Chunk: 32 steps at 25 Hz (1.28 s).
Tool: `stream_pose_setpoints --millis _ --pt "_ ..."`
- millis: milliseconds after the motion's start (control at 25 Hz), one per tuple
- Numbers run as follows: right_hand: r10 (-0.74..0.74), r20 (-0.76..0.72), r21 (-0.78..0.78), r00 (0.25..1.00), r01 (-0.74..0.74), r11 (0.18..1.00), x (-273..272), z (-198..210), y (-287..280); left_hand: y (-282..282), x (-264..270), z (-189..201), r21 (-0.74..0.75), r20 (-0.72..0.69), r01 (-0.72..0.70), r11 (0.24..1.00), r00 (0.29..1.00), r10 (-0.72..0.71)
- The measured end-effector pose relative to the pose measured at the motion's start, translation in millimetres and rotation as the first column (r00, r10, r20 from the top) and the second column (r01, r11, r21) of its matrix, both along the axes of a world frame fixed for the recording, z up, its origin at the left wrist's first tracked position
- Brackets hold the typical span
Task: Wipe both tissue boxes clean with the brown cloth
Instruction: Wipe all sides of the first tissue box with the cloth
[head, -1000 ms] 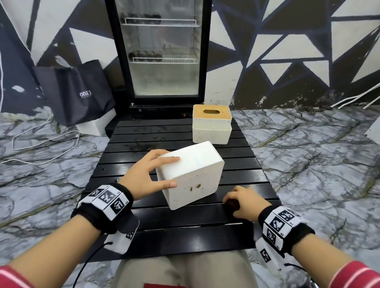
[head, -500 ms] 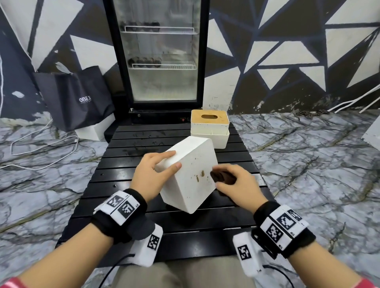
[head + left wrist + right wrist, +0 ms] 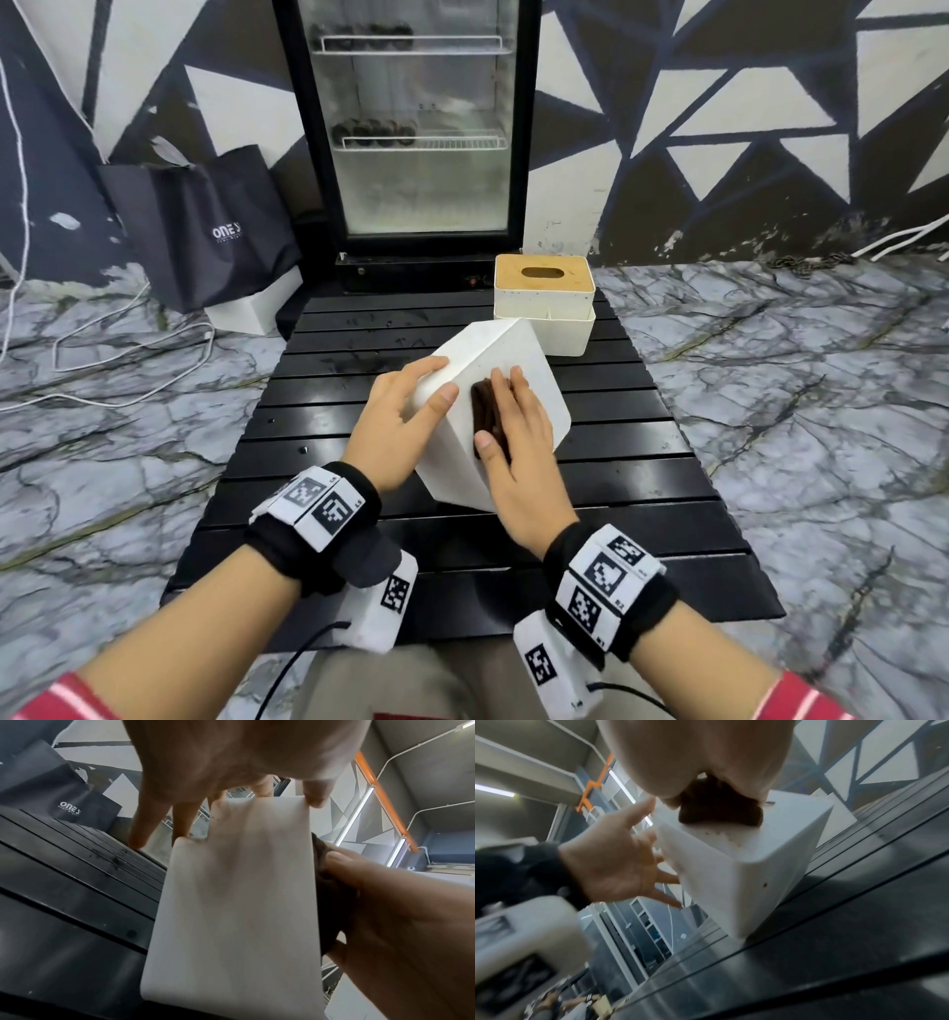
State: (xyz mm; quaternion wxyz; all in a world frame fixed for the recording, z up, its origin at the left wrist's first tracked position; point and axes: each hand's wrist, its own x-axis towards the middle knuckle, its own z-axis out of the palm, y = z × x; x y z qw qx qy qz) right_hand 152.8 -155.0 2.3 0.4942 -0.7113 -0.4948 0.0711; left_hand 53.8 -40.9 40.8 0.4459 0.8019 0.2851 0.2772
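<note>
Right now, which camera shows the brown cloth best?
The right wrist view: the brown cloth shows bunched under the right hand, pressed on the speckled face of the white tissue box. The head view shows only a strip between thumb and fingers; the left wrist view catches its dark edge behind the box.

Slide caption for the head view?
Left hand holds tilted white tissue box; right hand presses brown cloth on it.

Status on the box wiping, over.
Left hand grips tilted white box; right hand presses brown cloth on its face. Second box waits behind, untouched. Nothing in the way.
</note>
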Motion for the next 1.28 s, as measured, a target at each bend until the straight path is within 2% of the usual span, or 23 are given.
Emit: stream_pose_setpoints --millis 160,320,560,680,840,1080,1280 --pt "-0.022 0.097 0.02 0.995 0.021 1.0 -6.2 -6.8 11.6 3.8 1.9 -3.1 -0.029 0.025 0.056 0.998 0.998 -0.055" --pt "-0.048 0.105 0.062 0.993 0.042 0.997 14.5 2.2 21.4 4.9 3.3 -4.2 -0.039 0.019 0.061 0.997 0.998 -0.06" --pt "-0.086 0.026 0.024 0.996 0.086 0.996 -6.7 -1.3 19.7 -0.5 2.7 -5.3 -0.022 0.035 0.067 0.998 0.997 -0.066" --pt "-0.078 0.016 0.044 0.997 0.077 0.996 8.1 14.8 22.7 -4.2 7.0 -4.8 -0.024 0.045 0.066 0.997 0.997 -0.065" --pt "-0.141 -0.028 0.018 0.99 0.142 0.99 32.6 26.4 28.1 -3.2 9.0 -7.3 -0.036 0.04 0.06 0.998 0.997 -0.058" --pt "-0.225 -0.134 -0.105 0.965 0.212 0.972 51.1 6.8 24.3 0.8 7.4 -7.8 -0.079 0.082 0.053 0.995 0.996 -0.047" --pt "-0.248 -0.158 -0.096 0.956 0.235 0.967 24.5 -1.9 17.6 1.2 6.2 -8.7 -0.105 0.086 0.037 0.994 0.996 -0.028"
